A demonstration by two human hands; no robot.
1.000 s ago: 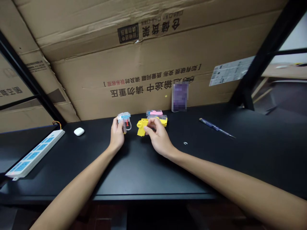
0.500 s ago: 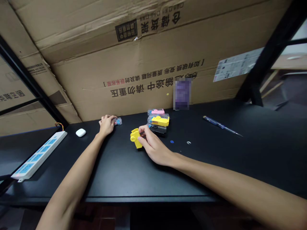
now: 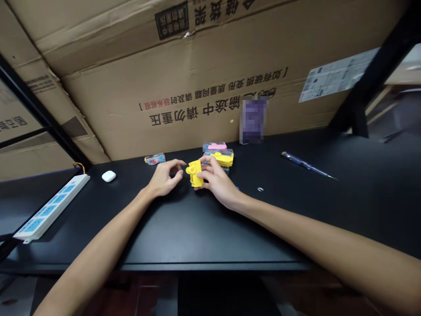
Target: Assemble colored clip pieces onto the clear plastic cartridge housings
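Observation:
My right hand (image 3: 219, 182) grips a yellow plastic piece (image 3: 196, 174) with a round knob, held above the black table. Just left of it, my left hand (image 3: 165, 177) has its thumb and index finger apart, with nothing seen between them. Behind my left hand lies a clear piece with blue and red parts (image 3: 155, 159). Beyond my right hand are a clear and pink piece (image 3: 215, 146) and a clear and yellow piece (image 3: 226, 158); a dark one in front of them is mostly hidden by the hand.
On the black table (image 3: 210, 245) are a white earphone case (image 3: 108, 176), a white power strip (image 3: 52, 208), a screwdriver (image 3: 304, 164) and a small silvery clip (image 3: 260, 189). Cardboard (image 3: 131, 79) stands along the back edge.
My left hand has let go of the clear piece at the back left and moved right, close to the yellow piece. My right hand has turned the yellow piece slightly. The view has shifted a little.

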